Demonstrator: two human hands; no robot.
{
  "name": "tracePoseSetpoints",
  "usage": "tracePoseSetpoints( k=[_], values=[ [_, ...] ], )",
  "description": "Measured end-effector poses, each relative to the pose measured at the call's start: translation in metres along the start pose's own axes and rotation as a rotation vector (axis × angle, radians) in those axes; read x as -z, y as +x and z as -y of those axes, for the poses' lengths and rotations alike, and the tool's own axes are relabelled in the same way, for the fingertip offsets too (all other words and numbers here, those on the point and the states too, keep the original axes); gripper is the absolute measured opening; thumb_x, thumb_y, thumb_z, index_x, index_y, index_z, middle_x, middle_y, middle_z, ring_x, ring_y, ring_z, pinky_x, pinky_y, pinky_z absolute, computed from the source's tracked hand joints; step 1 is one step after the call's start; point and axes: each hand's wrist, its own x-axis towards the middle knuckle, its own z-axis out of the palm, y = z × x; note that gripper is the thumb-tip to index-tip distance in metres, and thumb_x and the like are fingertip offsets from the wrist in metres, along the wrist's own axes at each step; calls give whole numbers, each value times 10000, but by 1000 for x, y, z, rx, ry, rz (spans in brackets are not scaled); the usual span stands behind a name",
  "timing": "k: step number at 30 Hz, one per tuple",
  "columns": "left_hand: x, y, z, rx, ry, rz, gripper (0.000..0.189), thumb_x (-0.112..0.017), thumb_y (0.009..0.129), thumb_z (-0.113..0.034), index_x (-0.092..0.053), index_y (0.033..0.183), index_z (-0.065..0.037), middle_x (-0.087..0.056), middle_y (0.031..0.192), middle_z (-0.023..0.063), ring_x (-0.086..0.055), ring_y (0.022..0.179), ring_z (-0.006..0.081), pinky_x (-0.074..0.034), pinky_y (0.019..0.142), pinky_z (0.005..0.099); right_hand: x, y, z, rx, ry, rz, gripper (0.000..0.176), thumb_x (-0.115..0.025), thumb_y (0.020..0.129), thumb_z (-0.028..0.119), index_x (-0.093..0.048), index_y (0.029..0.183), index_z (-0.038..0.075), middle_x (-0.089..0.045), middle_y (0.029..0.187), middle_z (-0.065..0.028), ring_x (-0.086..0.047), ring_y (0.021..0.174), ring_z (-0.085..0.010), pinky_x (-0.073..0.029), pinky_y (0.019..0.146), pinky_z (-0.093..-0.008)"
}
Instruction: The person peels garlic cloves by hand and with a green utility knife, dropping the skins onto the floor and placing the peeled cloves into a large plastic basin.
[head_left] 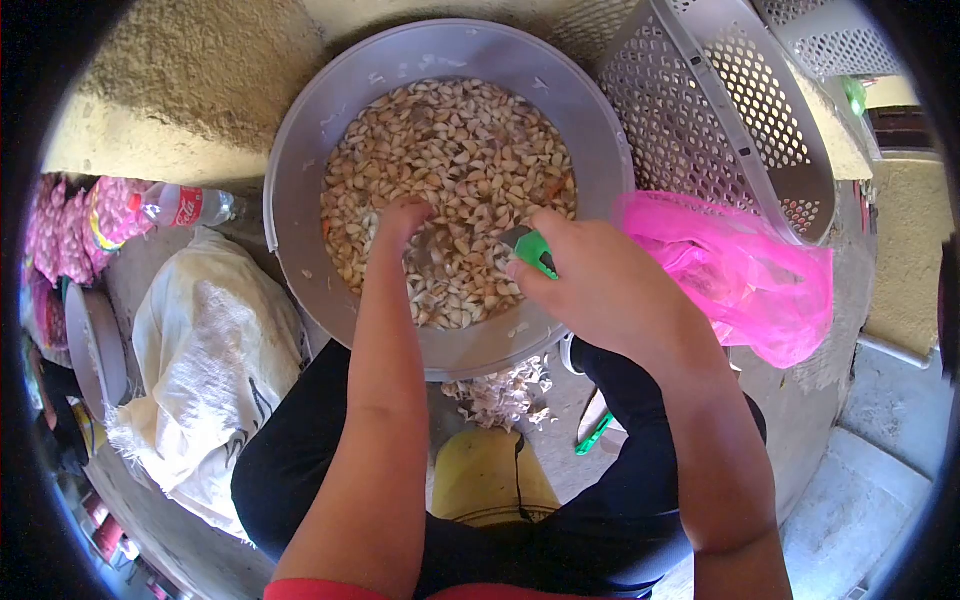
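Note:
A large grey tub (290,165) holds many garlic cloves (450,150), which look wet. My left hand (407,218) reaches into the cloves near the middle of the tub, fingers bent down; whatever they hold is hidden. Over the right part of the cloves, my right hand (575,262) is closed around a knife with a green handle (536,252). Its short blade points left, toward my left hand.
Garlic peelings (500,395) lie below the tub, by a yellow container (490,475). A white sack (215,350) and a Coca-Cola bottle (190,207) are at left. Pink plastic bags (760,280) and perforated grey crates (670,110) stand at right.

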Motion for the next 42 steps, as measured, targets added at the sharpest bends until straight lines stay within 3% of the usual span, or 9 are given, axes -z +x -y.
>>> tracePoseSetpoints(
  k=[3,9,18,21,26,31,34,37,42],
  values=[
    [-14,35,36,-428,1194,116,284,-554,731,-247,-623,912,-40,-604,973,137,-577,894,278,-457,751,384,2,0,2,-20,2,26,288,-494,796,246,-495,865,-34,-576,738,-240,-564,748,-394,-439,694,-468],
    [-33,10,51,220,657,27,372,-586,719,-326,-605,958,-42,-593,1003,142,-558,939,301,-441,794,410,0,1,1,-17,-6,45,286,-492,797,247,-495,875,-29,-583,756,-233,-570,755,-388,-445,698,-460],
    [-48,-13,60,65,551,-160,415,-655,654,-361,-617,937,-60,-618,932,121,-578,901,272,-452,761,373,-3,1,3,-18,8,38,286,-495,793,254,-496,869,-21,-582,756,-226,-571,760,-382,-448,696,-456],
    [-34,-4,43,79,457,19,383,-671,652,-353,-629,896,-62,-625,873,127,-587,826,284,-458,722,353,-1,2,3,-36,31,15,297,-498,790,257,-494,874,-28,-579,760,-236,-568,762,-388,-445,695,-460],
    [21,-58,-72,-386,127,120,390,-693,654,-378,-624,837,-41,-607,722,61,-550,639,180,-433,590,326,1,7,2,-206,200,-98,329,-500,788,263,-492,900,-47,-573,780,-258,-558,773,-406,-437,698,-466],
    [57,-147,-171,-663,-271,248,140,-692,685,-157,-586,742,-85,-541,718,13,-471,678,80,-368,592,228,4,17,4,-78,376,-531,468,-520,796,350,-485,1016,-61,-598,747,-202,-592,681,-341,-461,645,-414],
    [70,-178,-193,-907,-378,329,155,-697,667,-101,-580,766,-77,-507,744,9,-468,693,88,-384,605,211,30,9,20,-75,774,-281,507,-573,779,369,-482,1071,-36,-593,703,-115,-568,550,-202,-458,521,-320],
    [73,-202,-204,-990,-458,401,171,-706,635,-34,-565,728,-64,-472,744,0,-460,702,89,-397,608,215,38,3,27,-9,1066,-249,386,-580,809,224,-449,1088,-8,-570,760,-50,-372,406,-20,-325,375,-178],
    [78,-225,-211,-980,-412,372,212,-692,602,69,-527,674,-45,-463,738,4,-476,708,100,-414,604,219,35,5,27,36,1415,-85,307,-582,806,188,-473,1032,11,-516,698,-2,-366,401,-35,-329,374,-196]
  ],
)
